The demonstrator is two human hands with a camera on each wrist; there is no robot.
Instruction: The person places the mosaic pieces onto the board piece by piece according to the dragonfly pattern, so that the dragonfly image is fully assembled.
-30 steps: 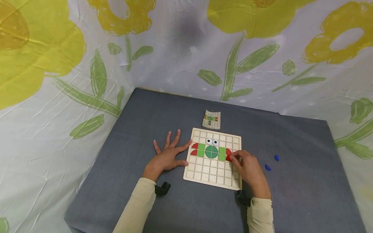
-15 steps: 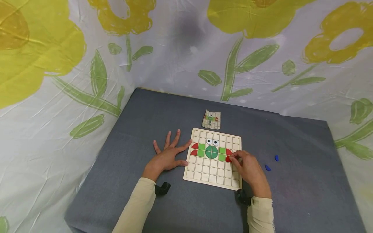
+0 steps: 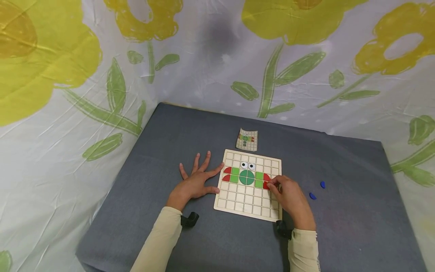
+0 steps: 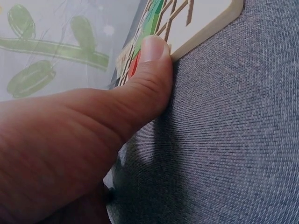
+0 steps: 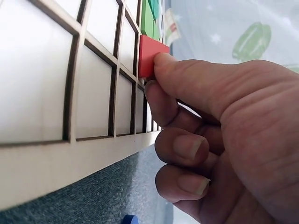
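A square wooden grid board (image 3: 238,211) lies on the table between the hands. Set in it are green circle pieces (image 3: 246,177), light green squares (image 3: 235,175), two eye pieces and red rounded tiles (image 3: 227,174). On the left, my left hand (image 3: 193,185) rests with fingers spread, its thumb and index fingertip touching the board's edge. My right hand (image 3: 292,194) pinches a red tile (image 5: 150,52) between thumb and index finger at the right end of the coloured row. In the right wrist view that tile stands slightly proud of the grid; its underside is hidden.
Two small blue pieces, one farther back (image 3: 323,184) and one nearer (image 3: 312,196), lie right of the right hand. Behind the board is a curled pattern card (image 3: 251,145) with a similar figure. A flower-printed cloth (image 3: 204,75) hangs around the grey table (image 3: 357,219).
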